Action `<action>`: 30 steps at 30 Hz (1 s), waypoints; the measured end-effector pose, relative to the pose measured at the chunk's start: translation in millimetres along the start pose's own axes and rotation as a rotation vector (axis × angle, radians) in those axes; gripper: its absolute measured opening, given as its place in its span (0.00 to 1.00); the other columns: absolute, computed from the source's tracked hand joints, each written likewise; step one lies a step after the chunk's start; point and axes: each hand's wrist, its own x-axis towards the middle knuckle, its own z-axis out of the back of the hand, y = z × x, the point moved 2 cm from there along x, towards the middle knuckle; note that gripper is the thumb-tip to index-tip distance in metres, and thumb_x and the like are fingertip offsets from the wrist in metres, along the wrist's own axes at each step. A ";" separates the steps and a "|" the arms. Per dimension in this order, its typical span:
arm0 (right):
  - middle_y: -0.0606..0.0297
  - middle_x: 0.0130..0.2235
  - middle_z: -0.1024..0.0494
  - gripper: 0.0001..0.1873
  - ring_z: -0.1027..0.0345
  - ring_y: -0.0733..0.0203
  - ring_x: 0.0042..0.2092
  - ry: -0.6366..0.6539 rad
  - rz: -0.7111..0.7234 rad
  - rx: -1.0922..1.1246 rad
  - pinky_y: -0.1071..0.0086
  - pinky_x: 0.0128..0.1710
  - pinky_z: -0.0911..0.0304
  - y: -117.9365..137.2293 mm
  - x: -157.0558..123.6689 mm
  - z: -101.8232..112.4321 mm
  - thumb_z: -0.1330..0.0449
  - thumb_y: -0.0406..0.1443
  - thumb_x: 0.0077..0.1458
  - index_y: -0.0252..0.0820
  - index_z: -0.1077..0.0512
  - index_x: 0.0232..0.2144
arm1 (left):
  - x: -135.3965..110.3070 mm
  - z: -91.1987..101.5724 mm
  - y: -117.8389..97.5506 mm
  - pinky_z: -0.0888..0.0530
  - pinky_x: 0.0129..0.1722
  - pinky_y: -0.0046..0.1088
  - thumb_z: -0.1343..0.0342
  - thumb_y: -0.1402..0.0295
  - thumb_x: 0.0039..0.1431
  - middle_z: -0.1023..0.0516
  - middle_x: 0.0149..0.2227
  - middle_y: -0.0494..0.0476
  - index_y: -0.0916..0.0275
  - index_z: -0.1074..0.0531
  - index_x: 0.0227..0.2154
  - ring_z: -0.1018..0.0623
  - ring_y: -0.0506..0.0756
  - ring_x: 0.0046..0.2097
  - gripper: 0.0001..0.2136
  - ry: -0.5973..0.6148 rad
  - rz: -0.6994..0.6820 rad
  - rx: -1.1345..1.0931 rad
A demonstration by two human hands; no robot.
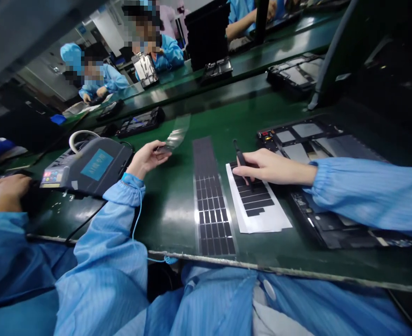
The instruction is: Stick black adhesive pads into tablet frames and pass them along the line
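My left hand (152, 156) is raised over the bench with its fingers pinched on a clear plastic film strip (178, 133), which curves up and away. In my right hand (265, 165) is a slim black pen-like tool (239, 153), its lower end pointing down at a white sheet (246, 224) with black strips. Whether the tip touches the strips cannot be made out. Between my hands lies a long film sheet (215, 210) bearing rows of dark rectangular pieces. My right forearm passes over an opened flat electronic device (300, 135) with grey battery-like panels.
A grey machine (90, 163) with a blue label and white hose stands at the left. A co-worker's hand (11, 189) is beside it. More opened devices (139, 122) lie farther back on the green bench (171, 210). A blue coiled cord (169, 259) hangs by the front edge.
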 end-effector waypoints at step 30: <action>0.65 0.28 0.27 0.08 0.33 0.65 0.30 -0.136 0.131 -0.022 0.71 0.29 0.39 27.8 -11.6 -29.3 0.44 0.37 0.55 0.38 0.31 0.26 | -76.2 -120.2 3.1 0.40 0.23 0.24 0.38 0.56 0.39 0.28 0.21 0.52 0.65 0.26 0.25 0.32 0.50 0.23 0.16 1.114 -0.504 1.455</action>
